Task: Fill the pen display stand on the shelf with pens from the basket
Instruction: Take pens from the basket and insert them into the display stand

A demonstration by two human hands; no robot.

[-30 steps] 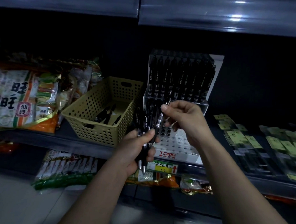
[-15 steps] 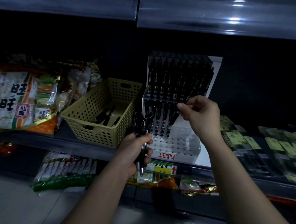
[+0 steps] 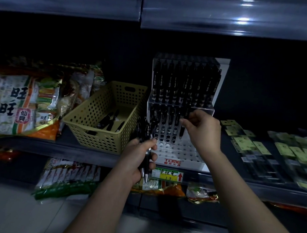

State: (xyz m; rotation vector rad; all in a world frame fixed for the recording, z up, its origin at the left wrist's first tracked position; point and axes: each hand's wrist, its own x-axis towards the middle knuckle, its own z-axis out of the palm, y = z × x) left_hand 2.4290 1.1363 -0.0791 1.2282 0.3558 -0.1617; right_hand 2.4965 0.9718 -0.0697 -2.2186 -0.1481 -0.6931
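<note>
A white stepped pen display stand (image 3: 181, 153) marked TOME sits on the dark shelf. Its back tier is full of black pens; the middle tier holds several on the left. My right hand (image 3: 202, 129) pinches one black pen (image 3: 182, 133) upright over the middle tier's holes, its tip low in the stand. My left hand (image 3: 139, 155) grips a bundle of black pens (image 3: 147, 133) just left of the stand's front. The yellow perforated basket (image 3: 96, 131) beside the stand holds several loose black pens (image 3: 109, 123).
Snack bags (image 3: 22, 104) lie on the shelf left of the basket. Flat packets with yellow labels (image 3: 263, 146) cover the shelf to the right. A price tag (image 3: 167, 175) hangs under the stand. More snack packs (image 3: 68, 178) sit on the lower shelf. An upper shelf overhangs.
My right hand took one pen from the left hand's bundle, carried it right to the stand and has lowered it toward the middle tier. The left hand stayed in place with its bundle.
</note>
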